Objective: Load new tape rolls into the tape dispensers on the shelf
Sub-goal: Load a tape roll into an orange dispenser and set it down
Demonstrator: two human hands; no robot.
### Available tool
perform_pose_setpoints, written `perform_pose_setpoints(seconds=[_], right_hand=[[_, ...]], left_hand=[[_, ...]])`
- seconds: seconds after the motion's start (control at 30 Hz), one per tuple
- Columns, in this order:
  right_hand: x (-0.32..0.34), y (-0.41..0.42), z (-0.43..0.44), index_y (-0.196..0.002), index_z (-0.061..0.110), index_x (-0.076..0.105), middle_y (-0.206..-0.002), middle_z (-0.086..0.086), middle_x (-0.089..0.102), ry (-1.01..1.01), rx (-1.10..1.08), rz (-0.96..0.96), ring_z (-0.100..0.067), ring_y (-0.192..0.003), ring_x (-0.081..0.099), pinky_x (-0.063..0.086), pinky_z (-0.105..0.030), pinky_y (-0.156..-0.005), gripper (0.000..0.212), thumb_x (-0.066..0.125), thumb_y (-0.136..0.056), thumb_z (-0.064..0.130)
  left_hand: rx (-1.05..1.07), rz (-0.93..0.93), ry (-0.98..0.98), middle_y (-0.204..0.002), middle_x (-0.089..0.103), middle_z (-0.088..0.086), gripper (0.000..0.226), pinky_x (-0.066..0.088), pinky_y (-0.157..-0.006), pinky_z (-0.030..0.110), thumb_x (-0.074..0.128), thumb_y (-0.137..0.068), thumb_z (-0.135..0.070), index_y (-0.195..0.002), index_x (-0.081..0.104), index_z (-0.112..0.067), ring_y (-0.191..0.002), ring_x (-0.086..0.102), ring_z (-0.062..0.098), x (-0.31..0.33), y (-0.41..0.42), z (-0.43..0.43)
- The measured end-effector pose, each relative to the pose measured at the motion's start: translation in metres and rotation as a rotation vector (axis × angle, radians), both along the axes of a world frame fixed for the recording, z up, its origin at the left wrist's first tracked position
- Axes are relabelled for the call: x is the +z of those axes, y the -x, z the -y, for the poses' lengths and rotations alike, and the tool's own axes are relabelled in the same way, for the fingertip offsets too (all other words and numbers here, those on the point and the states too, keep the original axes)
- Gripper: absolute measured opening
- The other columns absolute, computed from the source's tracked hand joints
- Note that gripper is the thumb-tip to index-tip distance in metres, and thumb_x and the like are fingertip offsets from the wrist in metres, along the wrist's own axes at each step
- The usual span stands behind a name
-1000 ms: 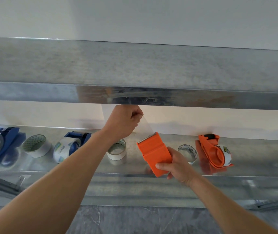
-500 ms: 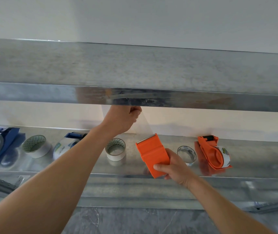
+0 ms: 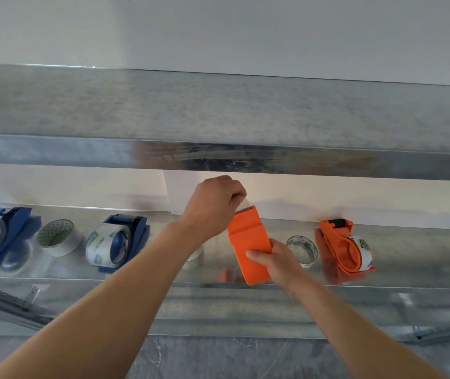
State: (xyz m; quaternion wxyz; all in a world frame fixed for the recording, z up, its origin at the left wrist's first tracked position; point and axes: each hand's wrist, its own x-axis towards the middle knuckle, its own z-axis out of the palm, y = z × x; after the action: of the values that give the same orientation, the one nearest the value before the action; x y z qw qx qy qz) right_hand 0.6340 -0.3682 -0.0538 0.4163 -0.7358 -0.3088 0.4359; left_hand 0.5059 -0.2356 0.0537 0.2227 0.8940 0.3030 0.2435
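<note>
Right hand (image 3: 274,262): fingers clamped around the lower end of the orange dispenser (image 3: 250,246), held tilted just above the shelf (image 3: 409,280) front edge.
Left hand (image 3: 213,207): fingers pinching the clear tape end (image 3: 245,202) at the dispenser's toothed blade.
Shelf contents: two blue dispensers, loose rolls, second orange dispenser (image 3: 345,248).

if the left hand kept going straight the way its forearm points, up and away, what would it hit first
Probably the back wall behind the shelf, just under the upper shelf's metal lip. The left hand is pinching tape at the orange dispenser; depth is unclear.
</note>
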Motion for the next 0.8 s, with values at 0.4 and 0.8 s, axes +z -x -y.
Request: perform_pose_setpoints(seconds=[0.4, 0.8], right_hand=[[0.039, 0.008, -0.015, -0.101, 0.010, 0.070, -0.084, -0.005, 0.073, 0.020, -0.070, -0.201, -0.014, -0.064, 0.067, 0.043, -0.015, -0.043, 0.017, 0.069, -0.090, 0.024], [0.049, 0.008, -0.013, -0.069, 0.022, 0.060, -0.069, -0.003, 0.059, -0.087, -0.240, -0.513, -0.021, -0.065, 0.052, 0.032, -0.043, -0.078, 0.015, 0.055, -0.075, 0.035]], left_hand=[[-0.131, -0.026, -0.326, -0.069, 0.061, 0.005, 0.006, 0.049, -0.046, 0.028, 0.073, -0.069, -0.005, -0.068, 0.069, -0.010, -0.053, 0.058, 0.025, -0.027, -0.007, 0.026], [-0.058, -0.081, -0.434, -0.087, 0.065, 0.004, 0.020, 0.054, -0.061, 0.037, 0.066, -0.073, -0.011, -0.092, 0.067, -0.011, -0.082, 0.060, 0.025, -0.049, -0.005, 0.057]])
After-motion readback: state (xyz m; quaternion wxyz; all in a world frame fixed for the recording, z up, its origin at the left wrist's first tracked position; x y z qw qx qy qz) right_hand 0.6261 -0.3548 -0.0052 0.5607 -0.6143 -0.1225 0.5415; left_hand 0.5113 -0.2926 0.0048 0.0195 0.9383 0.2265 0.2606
